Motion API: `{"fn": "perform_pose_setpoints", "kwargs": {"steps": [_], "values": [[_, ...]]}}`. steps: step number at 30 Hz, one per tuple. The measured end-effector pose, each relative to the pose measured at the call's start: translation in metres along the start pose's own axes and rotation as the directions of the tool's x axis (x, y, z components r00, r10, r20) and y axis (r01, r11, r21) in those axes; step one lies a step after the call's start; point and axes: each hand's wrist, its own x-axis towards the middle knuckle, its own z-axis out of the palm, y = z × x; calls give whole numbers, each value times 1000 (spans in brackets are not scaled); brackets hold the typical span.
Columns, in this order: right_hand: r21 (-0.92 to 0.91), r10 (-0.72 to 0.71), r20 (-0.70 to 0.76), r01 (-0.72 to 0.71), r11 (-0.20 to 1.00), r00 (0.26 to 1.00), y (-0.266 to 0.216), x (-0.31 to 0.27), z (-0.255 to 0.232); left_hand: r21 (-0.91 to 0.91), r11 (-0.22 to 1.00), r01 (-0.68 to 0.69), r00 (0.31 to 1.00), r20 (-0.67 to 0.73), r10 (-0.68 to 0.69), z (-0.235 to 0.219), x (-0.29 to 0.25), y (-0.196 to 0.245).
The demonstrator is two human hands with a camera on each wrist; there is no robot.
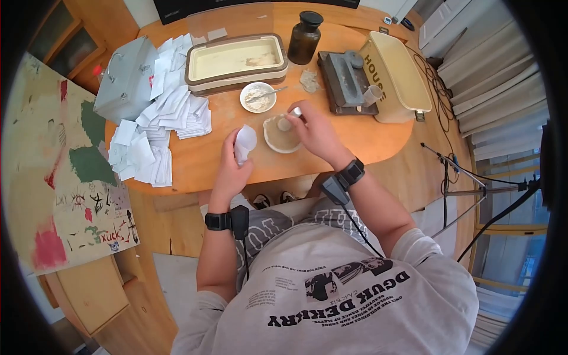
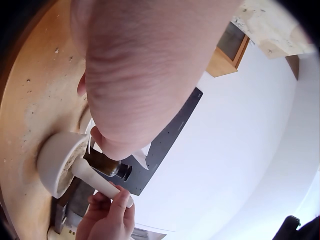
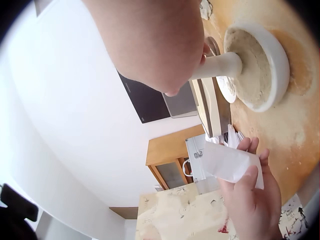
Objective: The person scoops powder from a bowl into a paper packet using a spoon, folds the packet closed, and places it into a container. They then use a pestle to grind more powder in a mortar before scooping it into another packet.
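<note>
My left hand (image 1: 232, 168) holds a small folded white paper (image 1: 245, 142) by its side, thumb across it in the right wrist view. My right hand (image 1: 315, 131) grips a white pestle (image 3: 220, 66) near its upper end. The pestle's rounded head rests in beige powder (image 3: 250, 75) inside a white mortar (image 3: 278, 70), which stands on the table near its front edge. From the left wrist view, the pestle leans over the rim of the mortar (image 2: 49, 162). Just behind it sits a white bowl (image 1: 245, 105) of pale powder with a spoon (image 1: 269, 93) in it.
Piles of folded white papers (image 1: 177, 118) and a metal case (image 1: 124, 77) occupy the table's left. Behind are a cream-and-brown box (image 1: 236, 83) and a dark jar (image 1: 305, 38). To the right stand a dark scale-like device (image 1: 343, 80) and a cream bin (image 1: 402, 83).
</note>
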Motion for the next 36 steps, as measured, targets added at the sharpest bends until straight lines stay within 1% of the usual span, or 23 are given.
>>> {"fn": "perform_pose_setpoints", "kwargs": {"steps": [1, 3, 4, 6, 8, 9, 11, 12, 14, 15, 17, 18, 20, 22, 24, 25, 27, 28, 30, 31, 33, 34, 36], "values": [[-7, 39, -3, -39, 999, 999, 2, 2, -2, 0, 1000, 2, 1000, -12, -2, -2, -1, 0], [-17, 56, 43, -55, 998, 998, -1, 0, -9, 26, 999, -33, 999, -8, 34, -2, -2, -1], [-35, 84, 75, -81, 996, 994, -5, -2, -11, 23, 999, -28, 999, -27, 28, -3, -2, -1], [-32, 90, 103, -87, 996, 991, -9, -7, -5, -12, 1000, -5, 1000, 2, 5, -3, -3, 0], [-19, -87, 36, 87, 996, 996, -9, -7, 3, -1, 1000, -28, 1000, -10, 28, 0, -2, -5], [-24, -83, 27, 83, 996, 996, -7, -6, 3, 13, 999, -49, 999, -18, 49, 1, -1, -6], [-29, -20, 15, 20, 999, 1000, -4, 0, 3, 19, 999, -41, 999, -3, 41, 0, -3, -3], [-28, -23, 16, 23, 999, 1000, -4, 0, 0, 25, 999, -28, 1000, 0, 28, -1, -4, -2], [-12, 105, 41, -105, 994, 994, -5, -1, -7, 34, 999, -28, 1000, -13, 29, -5, -6, -3], [-11, 103, 49, -103, 995, 993, -9, -4, -5, 40, 999, -30, 999, -15, 31, -6, -8, -4], [-109, 101, 82, -92, 990, 992, -16, -10, -7, 47, 998, -31, 999, -23, 32, -5, -6, -10], [-117, 104, 75, -95, 989, 992, -14, -10, -5, 53, 998, -34, 999, -26, 36, -2, -4, -12], [-21, -30, 37, 31, 999, 999, -9, -7, 4, 68, 997, -48, 998, -29, 50, 2, -2, -5], [-17, -15, 37, 16, 1000, 999, -6, -4, 3, 94, 994, -54, 997, -43, 58, 1, -3, -2], [-14, 63, 11, -63, 998, 998, 2, -3, 2, 139, 989, -58, 996, -57, 66, -2, -5, -2], [-11, 56, 21, -56, 998, 998, -2, -3, -1, 141, 989, -54, 996, -69, 64, -3, -6, -2], [-44, 120, 102, -116, 992, 988, -11, -8, -6, 167, 984, -64, 991, -103, 82, -3, -9, -3], [-45, 120, 105, -116, 992, 987, -11, -10, -3, 166, 984, -62, 991, -106, 80, -3, -9, -6], [2, -9, 66, 9, 1000, 998, -9, -12, 4, -66, 998, 7, 992, -126, -15, 2, -4, -12], [-3, -4, 55, 4, 1000, 998, -10, -10, 4, -67, 998, 3, 993, -115, -10, 3, -4, -11], [-16, -19, 18, 19, 1000, 1000, -10, -4, 4, -250, 966, 64, 993, -80, -87, 0, -7, -9], [-15, -20, 17, 20, 1000, 1000, -8, -5, 2, -248, 967, 63, 993, -80, -85, -2, -7, -9], [-12, 77, 5, -77, 997, 997, -2, -5, -1, -286, 953, 99, 992, -47, -118, -8, -10, -12]]}}
